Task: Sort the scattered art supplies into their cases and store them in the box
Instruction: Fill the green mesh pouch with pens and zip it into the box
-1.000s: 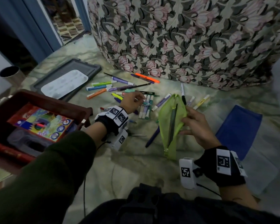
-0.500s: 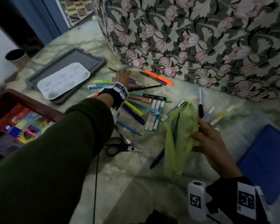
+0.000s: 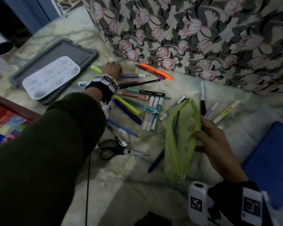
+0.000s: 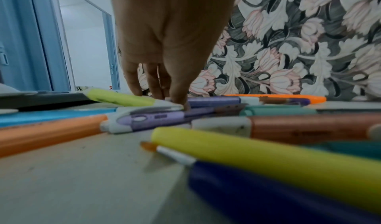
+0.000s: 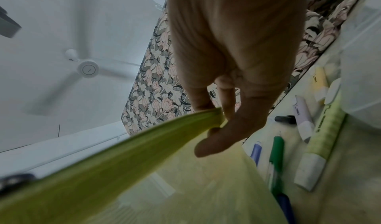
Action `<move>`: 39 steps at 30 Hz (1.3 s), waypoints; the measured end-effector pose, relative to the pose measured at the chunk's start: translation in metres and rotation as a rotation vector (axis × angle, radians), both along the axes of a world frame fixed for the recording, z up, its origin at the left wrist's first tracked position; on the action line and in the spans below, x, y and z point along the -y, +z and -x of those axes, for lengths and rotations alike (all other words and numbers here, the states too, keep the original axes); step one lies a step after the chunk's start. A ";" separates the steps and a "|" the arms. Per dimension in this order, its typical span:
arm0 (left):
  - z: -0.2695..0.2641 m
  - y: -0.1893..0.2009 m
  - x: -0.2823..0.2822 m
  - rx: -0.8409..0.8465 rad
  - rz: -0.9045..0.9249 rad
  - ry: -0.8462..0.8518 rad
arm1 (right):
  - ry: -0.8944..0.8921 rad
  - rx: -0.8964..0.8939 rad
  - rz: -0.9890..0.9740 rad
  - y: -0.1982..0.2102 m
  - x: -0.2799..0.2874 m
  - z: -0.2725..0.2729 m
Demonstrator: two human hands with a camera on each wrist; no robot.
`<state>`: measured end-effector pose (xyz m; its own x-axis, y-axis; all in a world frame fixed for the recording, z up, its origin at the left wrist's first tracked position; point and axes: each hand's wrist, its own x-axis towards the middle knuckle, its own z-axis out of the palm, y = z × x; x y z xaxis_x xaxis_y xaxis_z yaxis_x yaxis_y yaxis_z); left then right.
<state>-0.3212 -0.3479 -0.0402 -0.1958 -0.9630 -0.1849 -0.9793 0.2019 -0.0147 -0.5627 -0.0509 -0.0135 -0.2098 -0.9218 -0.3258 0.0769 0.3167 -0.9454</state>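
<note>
My left hand [image 3: 112, 69] reaches to the far side of the scattered pens [image 3: 137, 101]. Its fingertips come down where a purple marker [image 3: 132, 75] meets a yellow-green highlighter [image 3: 96, 69]. In the left wrist view the thumb and fingers [image 4: 177, 97] pinch the near end of the purple marker [image 4: 214, 101], beside the highlighter [image 4: 119, 98]. My right hand [image 3: 201, 136] holds the lime-green zip pouch [image 3: 178, 144] by its rim, its mouth gaping open. The right wrist view shows the rim of the pouch [image 5: 123, 170] pinched between finger and thumb [image 5: 214, 121].
A red-brown box [image 3: 15, 106] with a colourful pack inside stands at the left edge. A grey tray [image 3: 64, 51] carries a white palette [image 3: 51, 77]. Black scissors [image 3: 111, 150] lie near my left forearm. A blue case [image 3: 268, 160] lies at the right, flowered fabric [image 3: 186, 30] behind.
My left hand has moved from the middle of the pen pile to its far side and come down on the purple marker. My right hand still holds the pouch open.
</note>
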 end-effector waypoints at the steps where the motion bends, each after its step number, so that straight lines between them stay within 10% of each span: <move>1: 0.001 0.001 -0.004 -0.001 -0.015 -0.009 | -0.001 0.003 0.001 0.001 0.000 -0.001; 16: 0.026 0.012 -0.047 -0.225 -0.091 -0.275 | -0.056 -0.013 -0.032 0.015 -0.013 0.001; 39: 0.025 0.013 -0.071 -0.198 -0.138 -0.133 | -0.049 0.022 -0.016 0.020 -0.021 -0.004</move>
<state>-0.3464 -0.2770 -0.0274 -0.3642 -0.8948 -0.2581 -0.9251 0.3156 0.2113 -0.5592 -0.0300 0.0068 -0.2469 -0.9052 -0.3458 0.1133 0.3274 -0.9381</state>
